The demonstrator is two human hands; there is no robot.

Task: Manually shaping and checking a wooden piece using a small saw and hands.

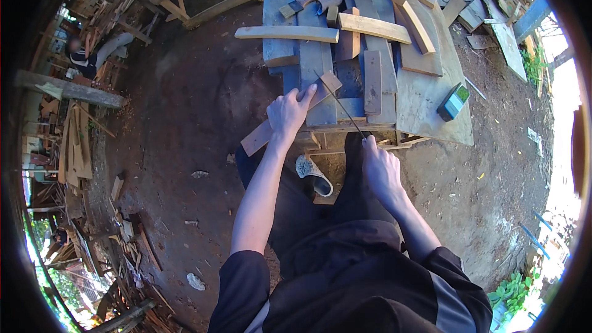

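**Dark shirt in front, both hands busy with a board and a thin blade**

Nearest the camera is the dark shirt (370, 287) of the person, with dark trousers (302, 222) beyond it. The left hand (287, 114) is closed over a flat wooden board (257, 139), gripping it about midway, with one digit stretched along it toward the far end. The right hand (379, 166) is clenched round the near end of a long, thin blade-like tool (346, 108); whatever handle it has is hidden in the fist.

The board slants under the left hand: its near end is over the left thigh, and its far end lies at the counter (317, 58), ahead and to the left of the right hand. The tool runs away from the right hand and crosses the board close to that far end; whether it is cutting into the wood cannot be told.

On the right of the counter, a small teal-and-black box (453, 102) sits on a broad, pale sheet (425, 108), well apart from the hands. What it contains, if anything, cannot be made out.
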